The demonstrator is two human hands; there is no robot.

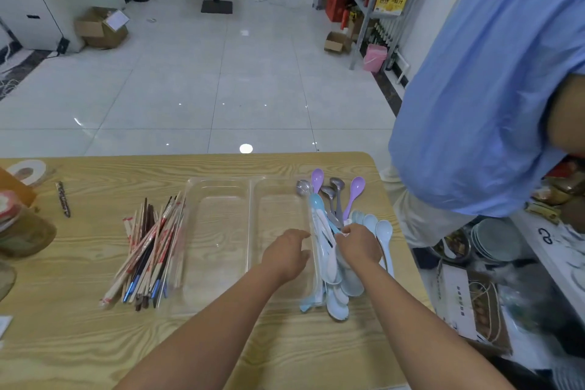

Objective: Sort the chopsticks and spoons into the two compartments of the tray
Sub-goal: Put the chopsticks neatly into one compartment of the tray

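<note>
Head view, single frame.

Surface [95, 342]: wood-grain, far right corner rounded.

Tray [221, 180]: clear plastic, two long compartments side by side with a divider between. It sits mid-surface, long axis running from far edge to near edge.

Chopsticks [152, 250]: loose heap just left of the tray, touching its left rim. It is a mix of paper-wrapped pairs and bare dark ones, some with blue tips, and the tips fan toward the near edge.

Spoons [384, 231]: heap along the right edge of the surface, against the tray's right rim, with a few lying over that rim. Pale blue and white ones are nearest; two purple and several metal ones point toward the far edge.

Left hand [285, 256]: over the right compartment, fingers relaxed and reaching toward the spoons, holding nothing.

Right hand [359, 247]: on the spoon heap, fingers curled and pinching pale spoon handles. How many it grips I cannot tell.

Other: dark patterned stick [63, 199] near the far left, well apart from the chopsticks. Person in a blue shirt [490, 89] stands beside the right edge.
</note>
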